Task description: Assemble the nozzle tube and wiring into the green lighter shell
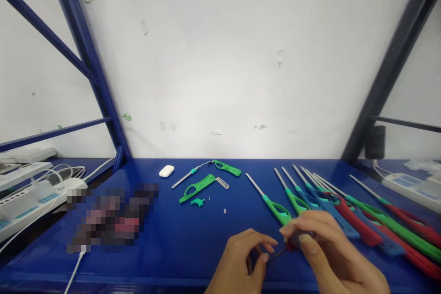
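While both hands meet low in front, work looks like a close-up fingertip step with a small tool (290, 244), dark red at the grip, thin shaft pointing toward the left hand (241, 257). Probably a screwdriver; blurry, can't confirm. Right hand (330, 248) has thumb and fingertips pinched tight on the grip. Left hand half curled, small gap between thumb and forefinger right by the shaft; from where I stand, can't tell if it touches. Next move, I'd judge, calls for a steady pinch and the shaft kept lined up.

Just beyond the right hand, a green lighter (274, 209) lies on the blue surface (165, 257), others fanned to its right, including a red lighter (409, 220). Further back, loose parts: green shell half (203, 185), second shell half (228, 168), metal tube (183, 178), teal trigger (197, 202), tiny pale piece (225, 211). White case (166, 171) near the rear edge.

Left side: pixelated patch, contents unreadable, white cable (73, 272) running from it. Power strips (51, 202) past the blue frame (86, 55); another strip (409, 188) right. White wall (223, 64) behind, scuffed.
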Motion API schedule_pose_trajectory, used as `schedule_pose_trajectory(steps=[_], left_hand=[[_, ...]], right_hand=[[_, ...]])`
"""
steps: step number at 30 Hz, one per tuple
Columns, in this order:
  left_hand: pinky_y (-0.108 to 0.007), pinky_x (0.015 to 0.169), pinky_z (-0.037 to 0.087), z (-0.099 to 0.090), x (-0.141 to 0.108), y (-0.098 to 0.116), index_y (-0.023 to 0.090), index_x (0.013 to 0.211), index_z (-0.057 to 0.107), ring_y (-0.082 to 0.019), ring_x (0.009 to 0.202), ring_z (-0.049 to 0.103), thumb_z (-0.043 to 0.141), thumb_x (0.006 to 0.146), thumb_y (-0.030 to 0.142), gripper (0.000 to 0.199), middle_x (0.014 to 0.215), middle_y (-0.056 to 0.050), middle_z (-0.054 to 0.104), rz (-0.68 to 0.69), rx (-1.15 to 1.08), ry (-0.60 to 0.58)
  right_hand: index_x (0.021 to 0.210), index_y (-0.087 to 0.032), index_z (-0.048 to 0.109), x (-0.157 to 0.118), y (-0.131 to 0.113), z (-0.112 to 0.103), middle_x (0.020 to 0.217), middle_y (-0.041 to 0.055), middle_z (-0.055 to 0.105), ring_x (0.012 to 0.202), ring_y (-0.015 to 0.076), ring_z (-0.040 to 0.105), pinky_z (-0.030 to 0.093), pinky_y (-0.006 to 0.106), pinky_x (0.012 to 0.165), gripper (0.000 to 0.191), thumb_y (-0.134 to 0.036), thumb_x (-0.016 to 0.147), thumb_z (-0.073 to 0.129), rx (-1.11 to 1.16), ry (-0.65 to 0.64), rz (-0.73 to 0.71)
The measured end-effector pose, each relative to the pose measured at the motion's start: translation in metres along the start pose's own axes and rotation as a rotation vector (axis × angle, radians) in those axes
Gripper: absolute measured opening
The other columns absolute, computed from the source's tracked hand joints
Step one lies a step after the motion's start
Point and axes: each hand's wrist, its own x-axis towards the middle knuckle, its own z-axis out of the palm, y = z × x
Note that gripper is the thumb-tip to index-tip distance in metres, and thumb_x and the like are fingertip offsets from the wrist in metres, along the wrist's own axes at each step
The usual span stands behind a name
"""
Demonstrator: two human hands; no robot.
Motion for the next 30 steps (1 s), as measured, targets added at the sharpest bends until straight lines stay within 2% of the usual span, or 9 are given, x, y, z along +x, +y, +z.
schedule_pose_trajectory(steps=[2,4,9,11,14,17,20,23,30], left_hand=[[-0.026,0.078,0.054,-0.002,0.003,0.000,0.021,0.110,0.078,-0.019,0.092,0.070,0.056,0.095,0.021,0.027,0.103,-0.007,0.077,0.015,-0.047,0.014],[-0.024,0.072,0.052,-0.006,0.008,0.002,0.018,0.105,0.077,-0.015,0.079,0.069,0.051,0.099,0.024,0.028,0.096,-0.006,0.076,0.013,-0.077,0.043],[-0.025,0.065,0.052,-0.034,0.018,0.010,0.017,0.104,0.072,-0.011,0.065,0.064,0.036,0.112,0.034,0.041,0.081,-0.001,0.071,-0.001,0.008,0.122],[-0.028,0.068,0.054,-0.050,0.019,0.009,0.016,0.097,0.070,-0.013,0.064,0.063,0.041,0.113,0.041,0.041,0.072,0.002,0.065,-0.036,0.124,0.168],[-0.034,0.075,0.059,-0.071,0.016,-0.001,0.015,0.095,0.068,-0.015,0.073,0.067,0.058,0.107,0.046,0.034,0.081,0.001,0.068,-0.144,0.341,0.251],[-0.037,0.082,0.061,-0.088,0.014,-0.019,0.016,0.109,0.069,-0.018,0.087,0.071,0.063,0.105,0.043,0.028,0.102,-0.004,0.072,-0.272,0.524,0.323],[-0.040,0.087,0.062,-0.101,0.018,-0.038,0.016,0.117,0.069,-0.022,0.098,0.071,0.065,0.103,0.042,0.029,0.115,-0.006,0.071,-0.348,0.640,0.330],[-0.042,0.089,0.062,-0.105,0.024,-0.053,0.016,0.121,0.068,-0.023,0.102,0.071,0.066,0.103,0.041,0.031,0.120,-0.006,0.070,-0.378,0.714,0.286],[-0.042,0.089,0.062,-0.098,0.029,-0.067,0.018,0.125,0.066,-0.021,0.102,0.071,0.066,0.103,0.039,0.030,0.122,-0.009,0.070,-0.394,0.828,0.173]], right_hand=[[0.091,-0.026,0.075,0.014,0.009,0.006,0.089,0.0033,0.069,0.073,0.0140,0.069,0.059,0.020,0.063,0.011,-0.031,0.100,0.070,0.008,-0.021,0.009],[0.090,-0.026,0.074,0.029,0.016,0.016,0.087,0.0021,0.070,0.074,0.0127,0.069,0.058,0.018,0.065,0.012,-0.034,0.099,0.071,0.049,-0.048,0.075],[0.100,-0.023,0.072,0.069,0.032,0.055,0.085,0.0012,0.072,0.074,0.0132,0.069,0.059,0.022,0.068,0.023,-0.046,0.101,0.068,0.171,-0.227,0.195],[0.101,-0.021,0.069,0.081,0.046,0.074,0.087,0.0015,0.071,0.078,0.0146,0.069,0.059,0.026,0.070,0.030,-0.050,0.103,0.065,0.210,-0.280,0.213],[0.113,-0.016,0.066,0.089,0.076,0.100,0.099,0.0034,0.070,0.080,0.0148,0.068,0.060,0.032,0.072,0.034,-0.049,0.105,0.061,0.227,-0.321,0.247],[0.126,-0.017,0.064,0.086,0.112,0.116,0.113,0.0063,0.069,0.089,0.0175,0.070,0.062,0.036,0.077,0.035,-0.044,0.105,0.064,0.161,-0.316,0.312],[0.130,-0.017,0.063,0.080,0.141,0.120,0.123,0.0084,0.068,0.100,0.0208,0.070,0.062,0.040,0.085,0.036,-0.042,0.103,0.066,0.023,-0.306,0.356],[0.130,-0.018,0.064,0.078,0.156,0.116,0.127,0.0090,0.067,0.106,0.0224,0.069,0.061,0.044,0.091,0.035,-0.041,0.103,0.067,-0.132,-0.316,0.359],[0.131,-0.018,0.063,0.074,0.158,0.111,0.129,0.0094,0.067,0.109,0.0235,0.069,0.060,0.045,0.093,0.036,-0.040,0.103,0.067,-0.389,-0.427,0.373]])
